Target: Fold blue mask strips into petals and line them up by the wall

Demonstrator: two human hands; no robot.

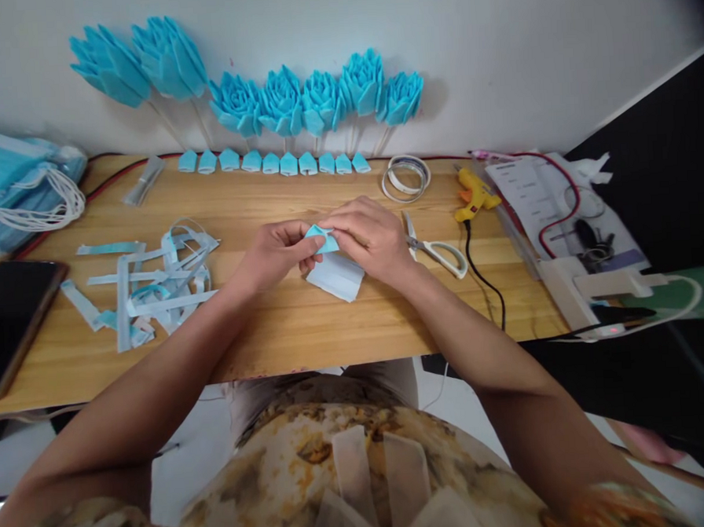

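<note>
A small folded blue piece [321,238] sits mid-surface, pinched from both sides: left hand [277,253] and right hand [370,239] each closed on it. Just beneath lies a pale blue sheet [336,278]; scissors [441,252] rest beside the right hand, cut strips [152,282] well left

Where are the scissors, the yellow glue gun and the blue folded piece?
scissors [429,248], head view, on the white handle.
yellow glue gun [473,193], head view, on its body.
blue folded piece [322,238], head view, on its visible upper fold.
</note>
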